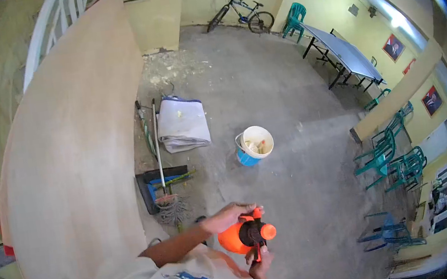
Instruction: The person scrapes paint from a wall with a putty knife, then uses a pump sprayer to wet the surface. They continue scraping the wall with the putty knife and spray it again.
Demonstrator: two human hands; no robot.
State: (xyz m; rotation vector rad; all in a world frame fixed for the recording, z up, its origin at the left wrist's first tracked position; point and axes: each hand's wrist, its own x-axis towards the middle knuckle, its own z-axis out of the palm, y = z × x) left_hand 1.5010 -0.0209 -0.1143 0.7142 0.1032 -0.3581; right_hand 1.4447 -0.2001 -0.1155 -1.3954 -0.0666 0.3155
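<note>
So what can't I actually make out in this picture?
In the head view:
- What the orange sprayer holds, if anything: hidden by its coloured wall.
- The bucket's contents: too small, partly hidden by its rim.
- The framed picture: too small.
- The room's outer edges: cut off by the dark border.

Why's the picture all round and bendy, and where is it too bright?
Head view: probably a very wide lens, so corners go black and the big board looks curved; head view, upper right: the bright light glares; head view, bottom middle: the orange bottle shows fairly clearly.
</note>
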